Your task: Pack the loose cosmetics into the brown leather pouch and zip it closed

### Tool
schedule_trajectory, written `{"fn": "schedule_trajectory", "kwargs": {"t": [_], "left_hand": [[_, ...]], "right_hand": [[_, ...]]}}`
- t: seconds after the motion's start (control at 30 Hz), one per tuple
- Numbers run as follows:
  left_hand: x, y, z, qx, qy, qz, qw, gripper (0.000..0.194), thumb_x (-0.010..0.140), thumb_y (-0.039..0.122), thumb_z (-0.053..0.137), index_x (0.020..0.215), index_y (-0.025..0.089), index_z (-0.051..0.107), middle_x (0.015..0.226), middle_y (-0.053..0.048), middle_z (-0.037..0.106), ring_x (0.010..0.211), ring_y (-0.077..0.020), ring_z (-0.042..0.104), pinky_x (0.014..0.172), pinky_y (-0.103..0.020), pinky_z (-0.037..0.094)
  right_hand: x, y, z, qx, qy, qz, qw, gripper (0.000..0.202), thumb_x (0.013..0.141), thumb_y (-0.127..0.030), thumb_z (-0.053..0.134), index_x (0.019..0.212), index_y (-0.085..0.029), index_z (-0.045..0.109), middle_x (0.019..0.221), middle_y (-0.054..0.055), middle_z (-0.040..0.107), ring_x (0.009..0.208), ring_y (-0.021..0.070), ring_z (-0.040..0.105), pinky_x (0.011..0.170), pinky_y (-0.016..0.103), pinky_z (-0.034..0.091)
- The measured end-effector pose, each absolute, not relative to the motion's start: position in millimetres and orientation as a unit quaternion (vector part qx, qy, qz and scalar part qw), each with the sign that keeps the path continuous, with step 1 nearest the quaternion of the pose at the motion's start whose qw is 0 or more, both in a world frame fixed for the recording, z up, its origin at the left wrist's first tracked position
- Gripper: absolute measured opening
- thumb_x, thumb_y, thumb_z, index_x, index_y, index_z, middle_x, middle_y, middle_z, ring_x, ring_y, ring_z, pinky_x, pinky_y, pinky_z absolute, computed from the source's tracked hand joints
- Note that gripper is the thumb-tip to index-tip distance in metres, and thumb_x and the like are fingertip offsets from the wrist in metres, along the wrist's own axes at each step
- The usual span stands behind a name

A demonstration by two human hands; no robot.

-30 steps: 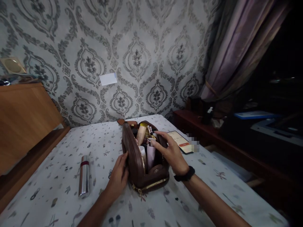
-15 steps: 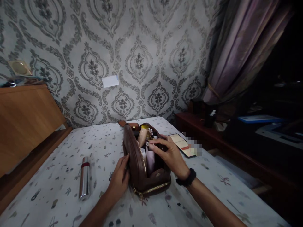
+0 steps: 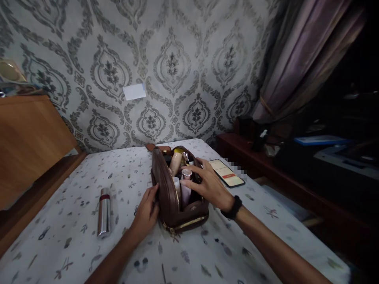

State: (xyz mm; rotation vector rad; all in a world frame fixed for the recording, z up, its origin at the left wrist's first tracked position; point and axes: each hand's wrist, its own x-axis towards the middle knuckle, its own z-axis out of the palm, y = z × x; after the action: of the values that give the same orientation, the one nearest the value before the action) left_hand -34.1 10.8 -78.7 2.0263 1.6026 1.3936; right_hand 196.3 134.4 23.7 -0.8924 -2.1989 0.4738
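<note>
A brown cosmetic bag (image 3: pixel 166 189) with a gold zip stands unzipped on the bed, filled with several bottles and tubes. My left hand (image 3: pixel 146 208) is closed against its left side, fingertips pressed to the outer wall. Over the opening, my right hand (image 3: pixel 209 183) has its thumb and fingers apart. Between them shows a pale pink bottle (image 3: pixel 186 194) with a shiny round cap, upright in the front of the bag. Behind it lean a beige tube (image 3: pixel 176 162) and a yellow-topped item (image 3: pixel 179 150). The right hand's lower fingers are partly hidden by the bag.
A silver cylinder (image 3: pixel 104 215) with a dark red band lies on the patterned bedsheet (image 3: pixel 124 252) at left. A phone (image 3: pixel 227 173) with a lit screen lies beyond the right hand. A wooden headboard (image 3: pixel 32 142) stands left, a dark red ledge (image 3: pixel 237 148) right.
My right thumb and fingers have spread wider, and the bottle's shiny cap now shows between them. My left hand stays against the bag. The whole view has shifted slightly.
</note>
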Motion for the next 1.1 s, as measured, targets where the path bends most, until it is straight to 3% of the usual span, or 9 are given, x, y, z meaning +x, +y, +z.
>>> {"fn": "schedule_trajectory", "kwargs": {"t": [0.2, 0.33, 0.5, 0.7, 0.8, 0.93, 1.1], "left_hand": [[-35.0, 9.9, -75.7, 0.689, 0.551, 0.458, 0.110, 0.056, 0.096, 0.013, 0.041, 0.150, 0.026, 0.039, 0.142, -0.012, 0.050, 0.131, -0.0257, 0.051, 0.113, -0.045, 0.040], [-36.2, 8.9, -75.2, 0.689, 0.552, 0.455, 0.118, 0.056, 0.096, 0.014, 0.041, 0.150, 0.026, 0.040, 0.142, -0.012, 0.050, 0.131, -0.0255, 0.051, 0.113, -0.045, 0.040], [-36.3, 7.5, -74.9, 0.690, 0.549, 0.455, 0.124, 0.060, 0.095, 0.012, 0.040, 0.153, 0.028, 0.037, 0.144, -0.011, 0.049, 0.133, -0.0246, 0.050, 0.114, -0.045, 0.040], [-35.2, 7.6, -73.5, 0.689, 0.549, 0.455, 0.130, 0.062, 0.096, 0.012, 0.040, 0.154, 0.030, 0.034, 0.146, -0.010, 0.048, 0.133, -0.0245, 0.050, 0.113, -0.044, 0.041], [-35.6, 8.3, -75.1, 0.693, 0.544, 0.458, 0.121, 0.061, 0.096, 0.013, 0.039, 0.155, 0.030, 0.034, 0.147, -0.011, 0.048, 0.134, -0.0245, 0.050, 0.114, -0.044, 0.041], [-36.3, 8.1, -80.7, 0.686, 0.543, 0.467, 0.124, 0.059, 0.097, 0.014, 0.039, 0.154, 0.029, 0.037, 0.148, -0.011, 0.048, 0.135, -0.0253, 0.050, 0.114, -0.045, 0.041], [-33.9, 12.1, -74.2, 0.634, 0.569, 0.497, 0.162, 0.043, 0.101, 0.032, 0.043, 0.143, 0.026, 0.051, 0.144, -0.013, 0.052, 0.135, -0.0283, 0.050, 0.116, -0.050, 0.038]], "right_hand": [[193.0, 139.2, 38.4, -0.307, -0.895, 0.097, 0.310, 0.042, 0.085, -0.060, 0.068, 0.097, -0.021, 0.075, 0.153, 0.017, 0.041, 0.149, 0.0433, 0.025, 0.117, 0.063, 0.028], [191.6, 147.3, 57.9, -0.260, -0.922, 0.103, 0.268, 0.037, 0.089, -0.055, 0.065, 0.092, -0.018, 0.072, 0.144, 0.018, 0.049, 0.146, 0.0403, 0.031, 0.116, 0.061, 0.031], [181.1, 148.3, 67.7, -0.259, -0.943, 0.090, 0.190, 0.033, 0.083, -0.047, 0.074, 0.100, -0.018, 0.075, 0.141, 0.019, 0.052, 0.142, 0.0410, 0.037, 0.112, 0.062, 0.034], [170.3, 136.2, 65.9, -0.292, -0.938, 0.068, 0.176, 0.030, 0.080, -0.041, 0.078, 0.102, -0.021, 0.075, 0.139, 0.018, 0.054, 0.140, 0.0402, 0.040, 0.110, 0.062, 0.035], [174.1, 136.1, 63.3, -0.291, -0.926, 0.101, 0.219, 0.036, 0.079, -0.041, 0.079, 0.109, -0.021, 0.073, 0.146, 0.018, 0.050, 0.143, 0.0396, 0.038, 0.113, 0.060, 0.034], [187.0, 152.5, 51.8, -0.287, -0.853, 0.222, 0.376, 0.054, 0.089, -0.056, 0.063, 0.130, -0.021, 0.061, 0.147, 0.017, 0.050, 0.141, 0.0325, 0.043, 0.117, 0.054, 0.034], [188.8, 181.6, 31.1, -0.362, -0.644, 0.489, 0.464, 0.051, 0.093, -0.063, 0.051, 0.123, -0.024, 0.064, 0.142, 0.009, 0.060, 0.136, 0.0285, 0.052, 0.117, 0.046, 0.039]]}}
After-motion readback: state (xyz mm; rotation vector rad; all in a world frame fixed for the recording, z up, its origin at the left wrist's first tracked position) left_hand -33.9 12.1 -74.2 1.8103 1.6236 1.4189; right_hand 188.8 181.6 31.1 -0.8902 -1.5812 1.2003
